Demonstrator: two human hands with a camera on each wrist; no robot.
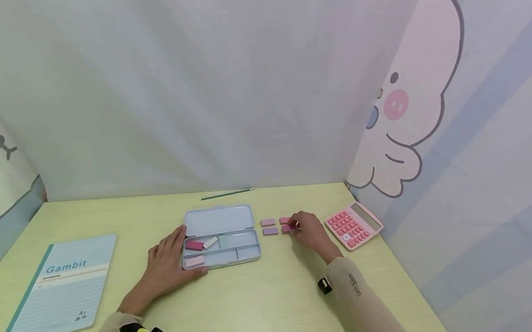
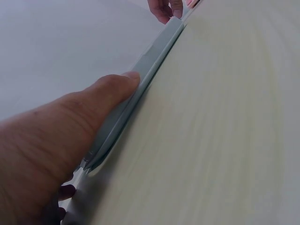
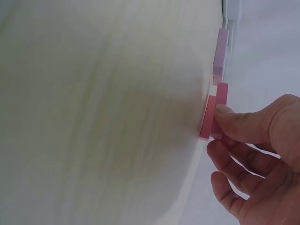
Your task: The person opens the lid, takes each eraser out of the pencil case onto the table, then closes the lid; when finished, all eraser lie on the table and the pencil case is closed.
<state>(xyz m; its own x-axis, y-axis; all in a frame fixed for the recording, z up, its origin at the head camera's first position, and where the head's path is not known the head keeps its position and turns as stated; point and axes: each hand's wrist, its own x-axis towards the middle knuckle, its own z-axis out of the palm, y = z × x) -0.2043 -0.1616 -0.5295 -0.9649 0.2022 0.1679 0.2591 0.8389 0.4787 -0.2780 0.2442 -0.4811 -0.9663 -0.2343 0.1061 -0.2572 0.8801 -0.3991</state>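
Lying flat on the smooth pale wood table (image 1: 264, 296), the left hand (image 1: 165, 269) is pressed, fingers straight, against the near left edge of the shallow grey case (image 1: 248, 249), whose lid stands open. Well apart, a small dark pink block (image 1: 288, 228) is pinched by the right hand (image 1: 312, 232), beside three matte blocks (image 1: 269, 226). Bare tabletop is left between; a ridged pink calculator (image 1: 354, 225) sits near the right edge.

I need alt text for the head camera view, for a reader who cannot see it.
On a pale yellow-green table, the left hand rests against an open light blue pencil tin holding erasers, while the right hand pinches a pink eraser beside a pink calculator.
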